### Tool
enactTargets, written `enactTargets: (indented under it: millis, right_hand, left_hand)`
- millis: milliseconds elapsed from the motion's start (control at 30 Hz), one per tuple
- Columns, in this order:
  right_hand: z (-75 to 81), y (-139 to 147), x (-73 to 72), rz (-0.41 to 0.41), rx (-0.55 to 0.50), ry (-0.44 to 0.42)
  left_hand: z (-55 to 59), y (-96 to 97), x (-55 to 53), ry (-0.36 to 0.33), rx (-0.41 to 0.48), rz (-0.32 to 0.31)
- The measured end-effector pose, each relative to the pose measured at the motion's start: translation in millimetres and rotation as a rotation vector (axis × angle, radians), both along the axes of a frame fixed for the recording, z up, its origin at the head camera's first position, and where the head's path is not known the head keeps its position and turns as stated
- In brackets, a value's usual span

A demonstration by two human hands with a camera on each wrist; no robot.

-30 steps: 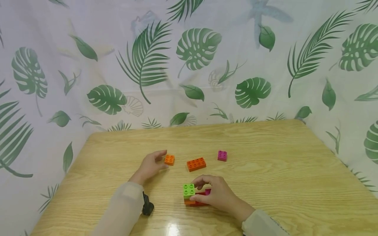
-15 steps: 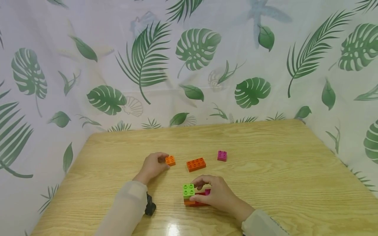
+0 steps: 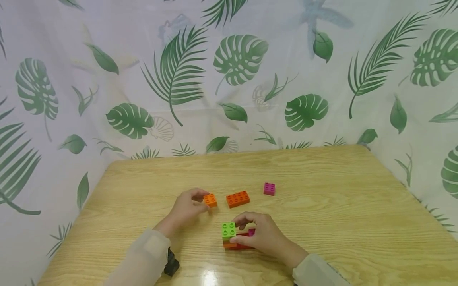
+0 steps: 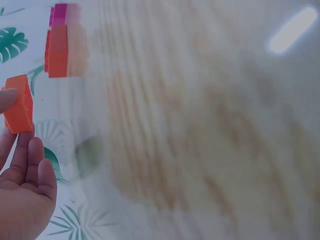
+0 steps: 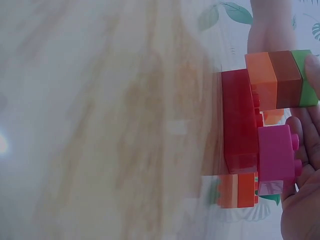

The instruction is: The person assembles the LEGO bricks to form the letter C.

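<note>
My left hand [image 3: 186,207] pinches a small orange toy building brick [image 3: 210,200] between thumb and fingers. The left wrist view shows this orange brick [image 4: 20,105] tilted, held clear of the tabletop. Nearer to me, my right hand [image 3: 266,236] grips the top of a brick stack at its light green brick [image 3: 229,230]. Below the green lie a brown brick [image 5: 287,80] and an orange one [image 5: 261,80], stacked on one end of a long red brick [image 5: 240,122]. A magenta brick [image 5: 275,152] sits on the red brick's other end, partly hidden by my right hand in the head view.
Beyond my hands, a long red-orange brick [image 3: 237,199] lies on the wooden table [image 3: 340,206]. A small magenta brick [image 3: 269,188] lies farther back to its right. Leaf-printed cloth [image 3: 264,119] hangs behind the table. A black device [image 3: 171,263] shows at my left wrist.
My left hand has closed on the small orange brick and brought it right and slightly toward me. The right hand and the stack stay in place.
</note>
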State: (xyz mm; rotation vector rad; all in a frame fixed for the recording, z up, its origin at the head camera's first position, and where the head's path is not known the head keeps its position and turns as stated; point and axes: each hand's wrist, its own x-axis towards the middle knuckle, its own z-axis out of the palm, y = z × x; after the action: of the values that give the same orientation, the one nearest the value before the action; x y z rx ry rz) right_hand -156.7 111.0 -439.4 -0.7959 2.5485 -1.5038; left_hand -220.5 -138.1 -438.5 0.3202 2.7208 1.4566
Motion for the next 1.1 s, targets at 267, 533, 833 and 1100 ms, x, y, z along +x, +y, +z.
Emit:
enactTargets:
  millis: [267, 533, 833, 1100]
  right_hand:
    - [0.9, -1.1, 0.2, 0.008, -0.015, -0.017]
    - [-0.4, -1.2, -0.1, 0.006, -0.012, -0.002]
    - [-0.2, -1.3, 0.5, 0.01, -0.025, 0.0]
    - [0.6, -1.8, 0.9, 0.005, -0.039, -0.025]
  left_hand:
    - [16.6, 0.7, 22.1, 0.021, 0.068, -0.077]
    - [32.0, 10.2, 44.6, 0.024, 0.088, -0.201]
    - [35.0, 21.0, 59.5, 0.027, 0.102, -0.312]
    - [35.7, 24.0, 65.7, 0.054, 0.109, -0.333]
